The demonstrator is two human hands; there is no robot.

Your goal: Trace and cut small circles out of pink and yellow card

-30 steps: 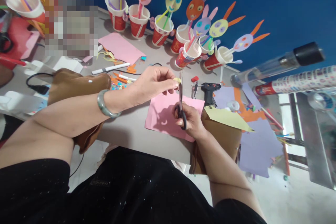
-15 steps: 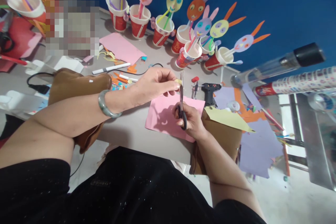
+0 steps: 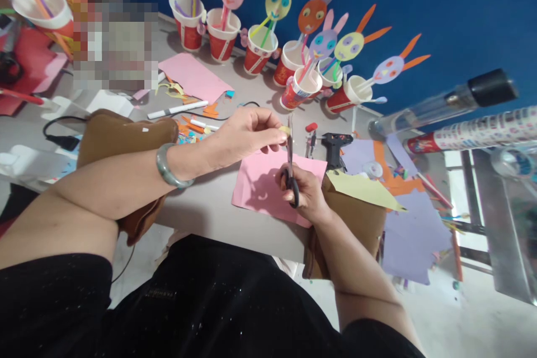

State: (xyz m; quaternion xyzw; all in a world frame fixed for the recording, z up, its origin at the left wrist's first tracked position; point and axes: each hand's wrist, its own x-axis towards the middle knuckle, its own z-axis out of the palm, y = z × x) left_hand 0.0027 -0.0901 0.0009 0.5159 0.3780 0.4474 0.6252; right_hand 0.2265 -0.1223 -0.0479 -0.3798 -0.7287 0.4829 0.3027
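Observation:
My left hand (image 3: 255, 134) pinches a small piece of yellow paper (image 3: 285, 130) between thumb and fingers. Wrapped around the black handles of a pair of scissors (image 3: 290, 156), my right hand (image 3: 308, 193) holds the blades pointing up. The blades are right beside the yellow piece; whether they touch it I cannot make out. Beneath both hands lies a sheet of pink paper (image 3: 251, 190), with their shadows on it. A black glue gun (image 3: 334, 148) rests just right of the scissors.
Red paper cups (image 3: 222, 45) with rabbit-faced paper figures line the back by the blue wall. Brown cushions (image 3: 126, 134) flank the work spot. Yellow paper (image 3: 364, 190), purple paper (image 3: 415, 240) and a clear tube (image 3: 436, 106) are at right. Markers (image 3: 178, 109) and scraps lie left.
Almost nothing differs. Both hands, the scissors and the yellow piece keep nearly the same place; the view shifts very slightly.

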